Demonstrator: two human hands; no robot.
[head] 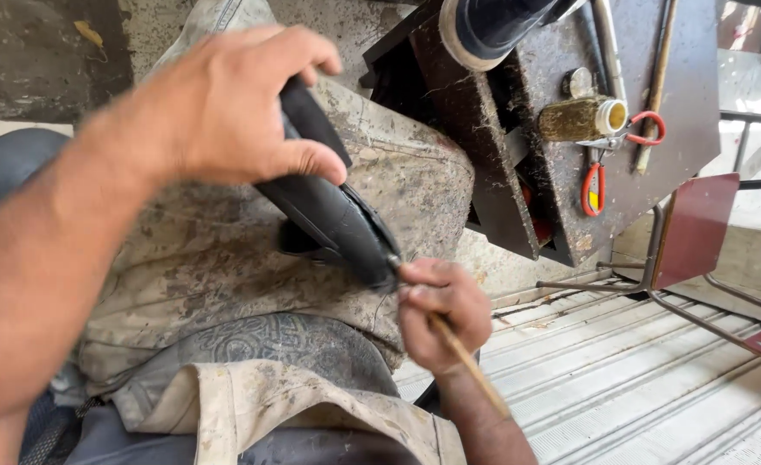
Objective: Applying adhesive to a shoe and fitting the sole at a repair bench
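Here our left hand (225, 108) clenches the black shoe (333, 211); right hand (441, 310) pinches a wooden-handled awl (466, 362) at its edge. Risk: tool slips off leather, pricks thumb.

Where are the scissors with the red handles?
In the head view, the red-handled scissors lie at upper right on the dark wooden box, beside a small yellowish jar, away from both hands.

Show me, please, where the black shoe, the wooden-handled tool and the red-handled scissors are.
black shoe (333, 215): head view, on its black upper, below the left hand's thumb.
wooden-handled tool (471, 366): head view, midway along its wooden handle.
red-handled scissors (593, 189): head view, on the lower red loop.
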